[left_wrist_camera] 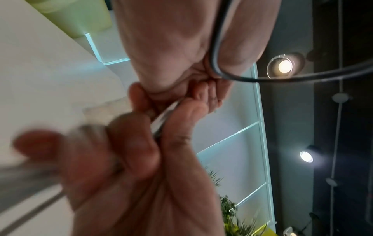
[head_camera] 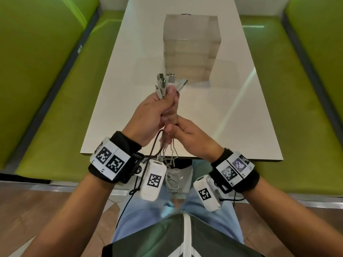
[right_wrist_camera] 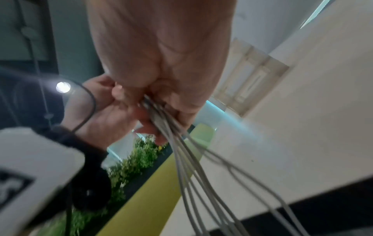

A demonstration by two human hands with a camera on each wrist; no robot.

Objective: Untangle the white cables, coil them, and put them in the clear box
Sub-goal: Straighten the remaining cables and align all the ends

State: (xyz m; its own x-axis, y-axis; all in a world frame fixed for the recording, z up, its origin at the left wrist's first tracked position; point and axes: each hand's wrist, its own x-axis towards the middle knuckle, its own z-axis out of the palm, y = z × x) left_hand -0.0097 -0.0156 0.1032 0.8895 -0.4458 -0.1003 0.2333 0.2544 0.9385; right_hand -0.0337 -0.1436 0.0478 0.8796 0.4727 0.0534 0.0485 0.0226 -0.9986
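Observation:
Several white cables are bunched together, and their plugs (head_camera: 165, 83) stick up out of my left hand (head_camera: 163, 108), which grips the bundle above the near end of the table. Just below it my right hand (head_camera: 174, 131) is closed round the same strands. The loose lengths of the white cables (head_camera: 171, 164) hang past the table edge into my lap. In the right wrist view the cables (right_wrist_camera: 187, 153) fan out downward from my right hand (right_wrist_camera: 161, 95). The clear box (head_camera: 191, 47) stands upright in the middle of the table, beyond both hands; whether its top is open cannot be told.
The white table (head_camera: 241, 117) is long and narrow, with its near edge (head_camera: 185, 158) just under my wrists. Green benches (head_camera: 55, 89) run along both sides. Black cords (head_camera: 154, 145) from the wrist cameras dangle beside the white cables.

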